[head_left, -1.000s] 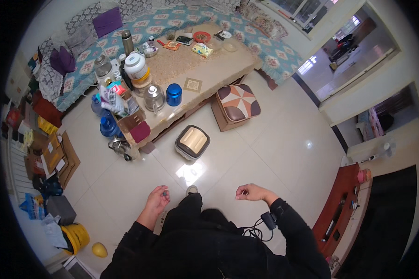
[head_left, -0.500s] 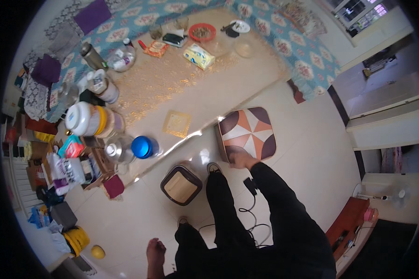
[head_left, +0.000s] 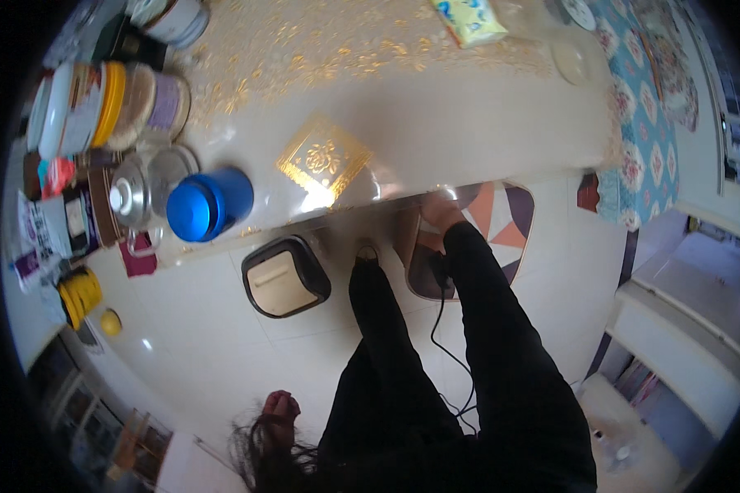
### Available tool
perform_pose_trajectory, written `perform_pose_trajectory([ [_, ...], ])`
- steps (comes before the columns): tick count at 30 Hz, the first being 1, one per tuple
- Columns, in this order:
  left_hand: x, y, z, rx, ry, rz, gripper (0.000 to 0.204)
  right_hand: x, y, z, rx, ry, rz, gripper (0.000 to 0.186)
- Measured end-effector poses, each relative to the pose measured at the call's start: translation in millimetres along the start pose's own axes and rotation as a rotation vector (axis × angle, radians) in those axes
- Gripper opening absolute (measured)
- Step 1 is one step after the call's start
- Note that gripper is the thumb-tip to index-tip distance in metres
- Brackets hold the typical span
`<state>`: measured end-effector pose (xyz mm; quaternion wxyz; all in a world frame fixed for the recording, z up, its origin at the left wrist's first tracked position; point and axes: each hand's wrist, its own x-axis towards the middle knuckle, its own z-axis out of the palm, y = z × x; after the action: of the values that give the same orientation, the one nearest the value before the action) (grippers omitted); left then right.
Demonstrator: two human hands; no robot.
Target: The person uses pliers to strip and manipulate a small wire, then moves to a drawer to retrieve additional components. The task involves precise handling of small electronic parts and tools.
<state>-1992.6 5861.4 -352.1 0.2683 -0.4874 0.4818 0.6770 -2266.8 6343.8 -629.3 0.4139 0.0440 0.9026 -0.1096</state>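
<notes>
My right hand point(head_left: 441, 212) reaches down to the far left part of a square stool point(head_left: 511, 215) with a brown, orange and white patterned top. It seems to touch the stool beside the table edge; its fingertips are blurred and partly hidden. Near the right forearm, a black plug-like piece point(head_left: 440, 269) on a black cable point(head_left: 444, 345) shows against the stool. My left hand point(head_left: 281, 407) hangs low at my left side, fingers curled in, nothing visible in them. Loose dark hair partly covers that hand and its wrist.
The table point(head_left: 469, 123) has a gold-patterned cover and a gold square mat point(head_left: 325, 158). A blue-lidded container point(head_left: 210, 204), glass jug point(head_left: 144, 185) and several tubs crowd its left end. A dark-rimmed bin point(head_left: 284, 279) stands on the floor left of my foot.
My view has moved closer to the table and turned. My right hand has gone from the stool's near left edge to its far left part. The left hand stays low and curled.
</notes>
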Motion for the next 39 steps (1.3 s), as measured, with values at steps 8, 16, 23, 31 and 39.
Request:
perform_pose_trajectory([
  [8, -7.7, -68.6, 0.9, -0.152, 0.055, 0.049, 0.011, -96.7, -0.7, 49.9, -0.524, 0.094, -0.359, 0.043],
  [16, -12.4, -98.3, 14.4, -0.175, 0.069, 0.144, 0.012, -170.7, 20.2, 120.8, -0.495, -0.132, -0.605, 0.040],
  [23, 34.0, -118.6, 51.6, -0.473, 0.051, 0.285, 0.012, -48.2, -42.6, 33.9, -0.512, -0.153, -0.564, 0.039],
  [31, 102.4, -195.4, 92.3, -0.434, 0.144, 0.610, 0.013, 47.7, -98.9, 24.6, -1.989, 0.098, -0.634, 0.044],
  [39, 69.0, -273.9, 159.9, -0.181, 0.700, 1.034, 0.009, 144.8, -47.3, 34.3, -2.645, 0.492, -0.615, 0.060],
])
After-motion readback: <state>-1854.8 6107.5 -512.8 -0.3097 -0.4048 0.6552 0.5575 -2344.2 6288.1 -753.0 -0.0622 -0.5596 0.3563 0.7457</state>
